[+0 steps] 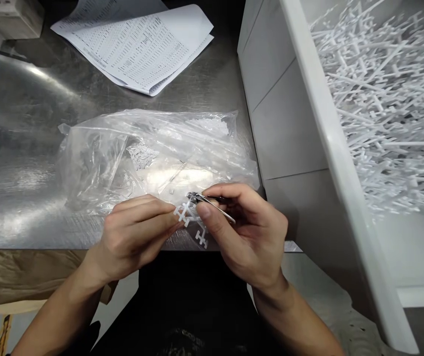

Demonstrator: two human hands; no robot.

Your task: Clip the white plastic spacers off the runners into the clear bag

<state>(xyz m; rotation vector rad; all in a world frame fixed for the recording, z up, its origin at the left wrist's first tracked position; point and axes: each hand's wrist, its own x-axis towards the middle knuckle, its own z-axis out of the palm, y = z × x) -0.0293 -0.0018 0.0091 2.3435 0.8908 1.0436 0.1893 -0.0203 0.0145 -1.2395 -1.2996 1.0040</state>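
My left hand [140, 230] pinches a branched white plastic sprue [184, 213] at its left side, over the table's front edge. In my right hand [247, 227] is a metal nail clipper [212, 203], its lever between thumb and fingers. The clipper's jaws touch or nearly touch the top of the sprue; I cannot tell whether they have closed on it. Just behind both hands lies a clear plastic bag [167, 143], with many tiny white pieces [142, 155] inside it.
A large white bin [330, 133] stands at the right, heaped with white plastic sprues [393, 109]. Folded printed sheets [141, 49] lie at the back of the metal table [19, 148]. A block [15, 20] sits at the far left, and brown material [22, 277] is below the front edge.
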